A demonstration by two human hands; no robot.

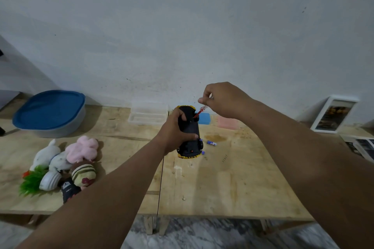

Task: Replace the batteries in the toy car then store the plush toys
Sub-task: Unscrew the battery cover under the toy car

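Wooden table (222, 188): one toy car (191, 133), three batteries (211, 143), two hands (176, 133).

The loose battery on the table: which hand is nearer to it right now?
Left. The left hand grips the toy car just left of the battery; the right hand is raised above it, pinching the screwdriver.

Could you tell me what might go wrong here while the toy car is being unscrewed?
The left hand holds the toy car upside down above the table while the right hand works a screwdriver at an angle; the tip could slip. A loosened screw might drop. The loose battery beside the car could roll away.
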